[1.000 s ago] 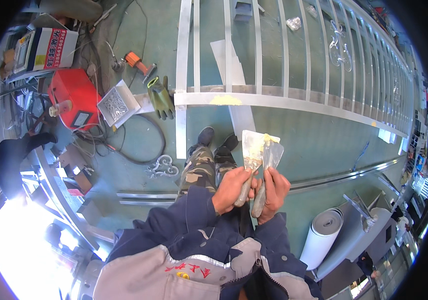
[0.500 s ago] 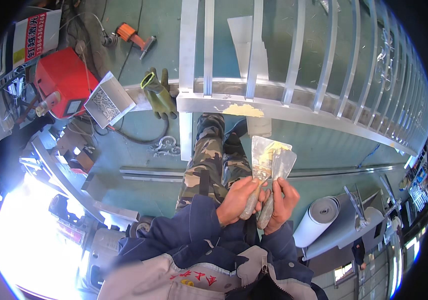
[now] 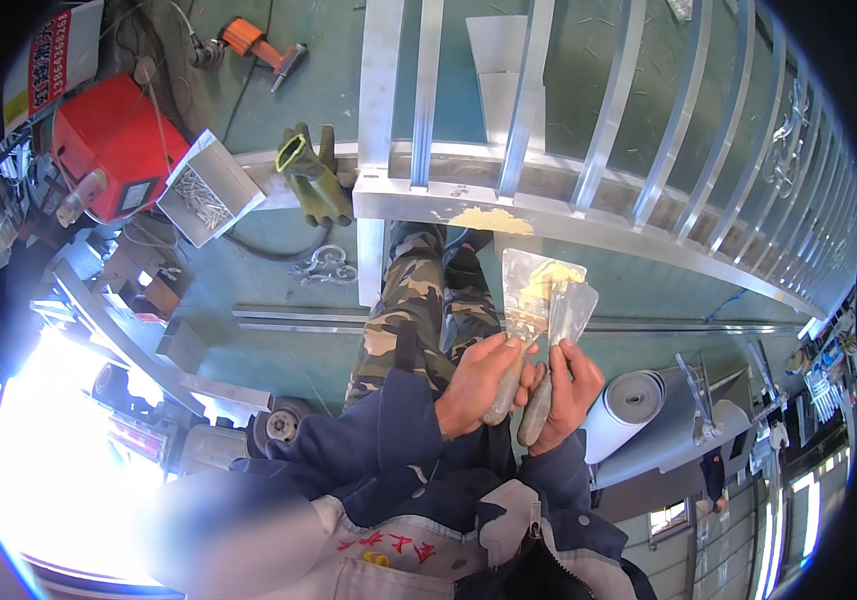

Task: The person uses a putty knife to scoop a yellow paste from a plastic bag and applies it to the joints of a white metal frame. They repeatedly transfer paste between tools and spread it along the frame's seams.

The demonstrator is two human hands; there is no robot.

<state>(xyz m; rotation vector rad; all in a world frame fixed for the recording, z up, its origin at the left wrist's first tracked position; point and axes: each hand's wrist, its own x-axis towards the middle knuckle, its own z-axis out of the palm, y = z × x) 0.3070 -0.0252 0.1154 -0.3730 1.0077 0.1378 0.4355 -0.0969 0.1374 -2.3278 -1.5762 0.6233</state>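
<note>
My left hand (image 3: 478, 385) is closed round the handle of a putty knife (image 3: 523, 285) with yellow putty on its blade. My right hand (image 3: 565, 390) grips a second putty knife (image 3: 573, 312); its blade overlaps the first one, and putty lies where they meet. Both blades point away from me, above my legs. Just beyond them runs the bottom rail of a silvery metal railing (image 3: 598, 232). A patch of yellow putty (image 3: 488, 219) is spread on that rail, left of its middle.
Left of the railing hangs a green work glove (image 3: 318, 185). Near it are an open box of rivets or screws (image 3: 206, 195), a red machine (image 3: 113, 145) and an orange power tool (image 3: 253, 45). A white roll (image 3: 636, 400) stands at the right. Metal bars (image 3: 298, 318) lie on the floor.
Both knives have shifted slightly away from me, and the putty is now gathered more around the overlap of the blades. The view has moved a little; both hands keep their grips.
</note>
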